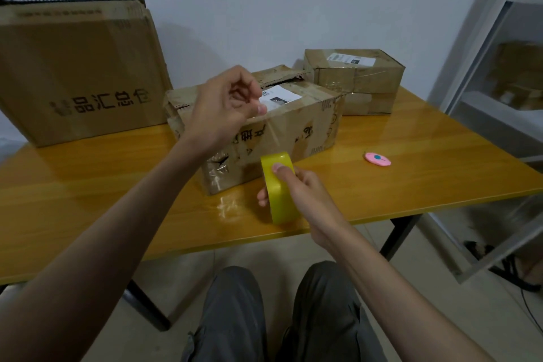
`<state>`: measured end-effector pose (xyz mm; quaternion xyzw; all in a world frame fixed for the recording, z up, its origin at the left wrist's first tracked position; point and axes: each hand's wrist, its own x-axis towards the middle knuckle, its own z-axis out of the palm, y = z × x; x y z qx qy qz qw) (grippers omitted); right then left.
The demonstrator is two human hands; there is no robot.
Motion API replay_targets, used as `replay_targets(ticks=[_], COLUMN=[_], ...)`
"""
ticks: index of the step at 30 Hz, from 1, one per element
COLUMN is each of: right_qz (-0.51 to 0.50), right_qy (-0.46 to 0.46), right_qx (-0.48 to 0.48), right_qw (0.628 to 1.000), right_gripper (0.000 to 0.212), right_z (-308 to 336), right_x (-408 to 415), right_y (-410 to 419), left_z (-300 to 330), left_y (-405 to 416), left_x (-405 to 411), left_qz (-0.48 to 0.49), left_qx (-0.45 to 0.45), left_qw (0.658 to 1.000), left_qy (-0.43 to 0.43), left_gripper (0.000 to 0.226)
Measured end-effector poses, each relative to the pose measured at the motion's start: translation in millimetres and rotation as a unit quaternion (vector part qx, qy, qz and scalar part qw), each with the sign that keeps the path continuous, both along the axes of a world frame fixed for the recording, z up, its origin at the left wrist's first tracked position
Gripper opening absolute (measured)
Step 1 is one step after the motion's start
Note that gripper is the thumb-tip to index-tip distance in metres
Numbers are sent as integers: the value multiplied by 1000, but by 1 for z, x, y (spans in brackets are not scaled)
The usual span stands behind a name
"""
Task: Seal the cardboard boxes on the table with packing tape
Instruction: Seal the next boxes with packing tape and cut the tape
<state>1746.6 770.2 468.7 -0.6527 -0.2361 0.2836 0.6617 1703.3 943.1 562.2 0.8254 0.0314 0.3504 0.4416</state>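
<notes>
A worn cardboard box (305,123) with a white label sits in the middle of the yellow table (411,167), its top flaps slightly parted. My right hand (302,194) grips a yellow roll of packing tape (279,194) in front of the box, above the table's near edge. A clear strip of tape (266,138) runs from the roll up to my left hand (226,106), which pinches its end above the box's near top edge. A second, taped box (355,79) stands behind on the right.
A large cardboard box (79,73) with printed characters stands at the back left against the wall. A small pink cutter (377,159) lies on the table right of the middle box. A metal-framed glass shelf (499,97) stands at the right.
</notes>
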Motion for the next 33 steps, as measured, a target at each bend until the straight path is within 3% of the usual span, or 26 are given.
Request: replay_targets(ticks=[2, 6, 10, 13, 16, 19, 21, 25, 28, 30, 33], right_qz=[0, 4, -4, -35, -139, -266, -324, -270, -214, -214, -212], right_qy=[11, 33, 51, 33, 1, -102, -197, -299, -339, -361, -337], right_qx=[7, 19, -1, -41, -24, -83, -173, -381, -450, -448, -409], right_qw=[1000, 999, 999, 998, 990, 955, 909, 833, 798, 789, 821], right_gripper=[39, 41, 44, 45, 35, 18, 10, 30, 36, 31, 18], right_z=[1, 4, 2, -7, -8, -13, -24, -50, -62, -60, -49], right_x=[3, 6, 7, 19, 46, 95, 134, 197, 215, 218, 216], right_y=[-2, -8, -11, -14, -26, -47, -63, -85, -85, -82, -80], left_z=[3, -6, -20, -25, -26, -29, -30, -31, -32, -33, -34], left_y=[-1, -2, -6, -3, 1, 3, 5, 8, 9, 11, 11], left_x=[3, 5, 6, 8, 11, 13, 15, 18, 19, 19, 18], left_qz=[-22, -130, -120, -108, -98, -98, -94, -94, -98, -99, -105], left_qx=[27, 71, 164, 178, 173, 169, 167, 158, 161, 162, 157], left_qw=[998, 978, 969, 971, 974, 976, 978, 980, 979, 979, 980], left_qy=[44, 147, 143, 117, 107, 92, 85, 77, 75, 73, 68], left_gripper=[30, 82, 111, 106, 101, 98, 97, 96, 95, 94, 93])
